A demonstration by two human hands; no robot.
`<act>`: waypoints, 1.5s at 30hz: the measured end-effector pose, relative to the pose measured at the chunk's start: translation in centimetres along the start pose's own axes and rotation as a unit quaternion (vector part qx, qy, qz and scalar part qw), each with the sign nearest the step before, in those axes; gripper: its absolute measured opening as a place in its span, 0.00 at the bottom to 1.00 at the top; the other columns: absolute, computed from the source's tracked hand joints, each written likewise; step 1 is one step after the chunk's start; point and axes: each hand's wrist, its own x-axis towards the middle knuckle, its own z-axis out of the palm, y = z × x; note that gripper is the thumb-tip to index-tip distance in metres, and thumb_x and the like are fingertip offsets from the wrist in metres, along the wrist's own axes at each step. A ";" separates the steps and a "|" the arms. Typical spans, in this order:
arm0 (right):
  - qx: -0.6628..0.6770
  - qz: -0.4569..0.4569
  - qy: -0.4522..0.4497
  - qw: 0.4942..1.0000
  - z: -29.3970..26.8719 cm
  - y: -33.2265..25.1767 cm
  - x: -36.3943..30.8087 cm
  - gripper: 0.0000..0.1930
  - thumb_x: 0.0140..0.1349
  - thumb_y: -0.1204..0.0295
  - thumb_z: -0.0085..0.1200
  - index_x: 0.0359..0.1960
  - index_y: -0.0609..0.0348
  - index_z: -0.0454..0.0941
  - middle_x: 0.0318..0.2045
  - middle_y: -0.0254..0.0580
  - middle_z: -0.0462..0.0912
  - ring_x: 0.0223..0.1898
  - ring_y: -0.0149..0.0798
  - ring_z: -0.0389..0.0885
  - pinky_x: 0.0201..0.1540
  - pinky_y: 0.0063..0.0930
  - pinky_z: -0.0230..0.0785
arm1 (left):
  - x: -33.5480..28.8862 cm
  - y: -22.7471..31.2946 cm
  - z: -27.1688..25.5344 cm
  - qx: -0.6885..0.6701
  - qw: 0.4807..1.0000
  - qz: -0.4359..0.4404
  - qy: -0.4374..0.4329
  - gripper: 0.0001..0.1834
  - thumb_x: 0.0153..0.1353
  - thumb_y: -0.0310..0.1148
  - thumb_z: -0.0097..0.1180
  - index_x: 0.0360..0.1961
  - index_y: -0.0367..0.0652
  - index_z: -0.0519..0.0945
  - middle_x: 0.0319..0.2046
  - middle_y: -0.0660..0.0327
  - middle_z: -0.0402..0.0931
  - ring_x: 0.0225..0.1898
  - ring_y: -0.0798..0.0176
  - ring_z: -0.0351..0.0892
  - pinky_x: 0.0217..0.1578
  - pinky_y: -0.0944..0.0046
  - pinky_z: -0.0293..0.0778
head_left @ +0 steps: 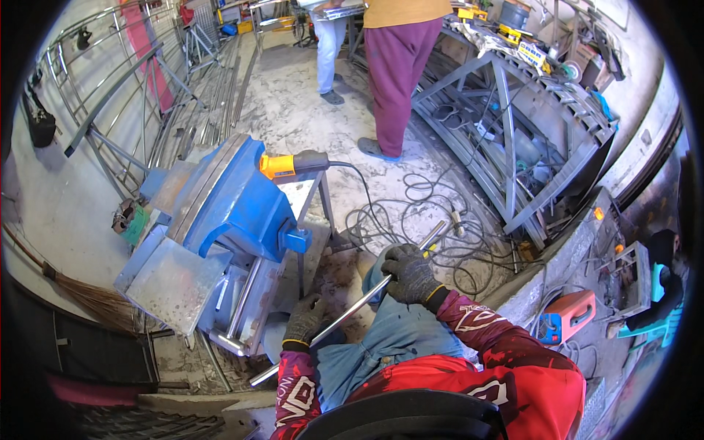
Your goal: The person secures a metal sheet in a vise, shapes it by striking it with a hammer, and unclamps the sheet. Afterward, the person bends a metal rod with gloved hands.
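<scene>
A long shiny metal tube lies slantwise across my lap, from low left to upper right. My right hand, in a dark grey work glove, is closed around its upper part. My left hand, gloved the same way, is by the lower part, and the tube passes beneath its wrist. Its fingers point away from me and are partly hidden, so their grip is unclear. To the left stands a large blue bench vise with a metal slide bar. Behind it lies a yellow and black angle grinder.
Black cables coil over the floor ahead. Two people stand beyond, one in maroon trousers. A metal-framed workbench runs along the right, above an orange box-shaped machine. Metal railings and a straw broom are at left.
</scene>
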 end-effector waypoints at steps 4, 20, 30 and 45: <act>0.000 0.000 -0.005 1.000 0.2 0.2 0.0 0.14 0.40 0.64 0.62 0.30 0.55 0.83 0.40 0.47 0.78 0.49 0.53 0.75 0.57 0.48 0.64 | 0.1 -0.4 0.2 -0.013 1.000 0.004 -0.004 0.19 0.66 0.42 0.51 0.45 0.36 0.81 0.41 0.44 0.82 0.44 0.46 0.82 0.47 0.55 0.74; -0.006 -0.016 0.018 1.000 -0.4 -0.4 0.2 0.13 0.38 0.67 0.63 0.30 0.53 0.84 0.40 0.45 0.81 0.46 0.55 0.77 0.49 0.50 0.70 | 0.1 -1.2 0.5 -0.007 0.999 0.041 0.028 0.20 0.65 0.44 0.51 0.43 0.35 0.80 0.37 0.40 0.80 0.42 0.37 0.81 0.44 0.49 0.74; -0.003 -0.013 0.018 1.000 -0.1 -0.2 0.2 0.13 0.38 0.67 0.63 0.30 0.53 0.84 0.39 0.45 0.81 0.46 0.54 0.77 0.50 0.50 0.70 | -0.1 -0.6 0.3 0.003 0.997 0.067 0.045 0.20 0.65 0.44 0.49 0.42 0.35 0.79 0.37 0.39 0.79 0.42 0.35 0.80 0.43 0.48 0.73; -0.006 -0.024 0.019 1.000 0.2 0.5 0.0 0.14 0.38 0.65 0.64 0.30 0.52 0.83 0.39 0.44 0.81 0.46 0.53 0.77 0.51 0.49 0.69 | 0.4 -1.3 0.6 -0.003 1.000 0.012 0.013 0.19 0.67 0.44 0.52 0.44 0.38 0.82 0.37 0.48 0.82 0.38 0.53 0.82 0.43 0.56 0.74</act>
